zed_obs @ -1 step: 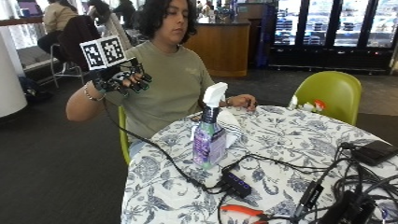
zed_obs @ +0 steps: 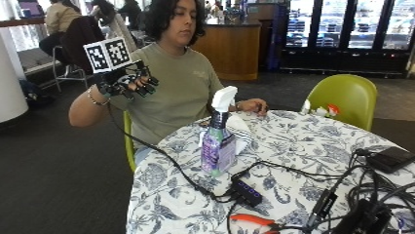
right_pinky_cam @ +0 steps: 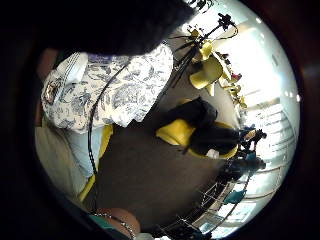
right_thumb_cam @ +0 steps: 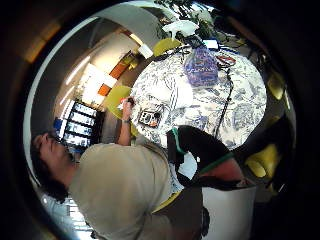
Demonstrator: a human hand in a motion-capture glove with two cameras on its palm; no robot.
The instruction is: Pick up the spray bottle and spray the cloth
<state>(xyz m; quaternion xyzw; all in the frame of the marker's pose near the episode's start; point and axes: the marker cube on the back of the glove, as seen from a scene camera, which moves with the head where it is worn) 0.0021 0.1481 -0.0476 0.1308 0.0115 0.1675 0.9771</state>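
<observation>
A spray bottle with a purple label and a white trigger head stands upright on the flower-patterned table near its left edge. Just behind the bottle lies a white cloth. My gloved right hand is raised at shoulder height to the left of the table, well away from the bottle, its fingers relaxed and holding nothing. The person's bare left hand rests on the table beyond the cloth. From the thumb side palm view the bottle and cloth show far off on the table.
A black cable runs from the glove across the table to a black hub. Orange-handled pliers lie at the front edge. More cables and a black device crowd the right side. A green chair stands behind.
</observation>
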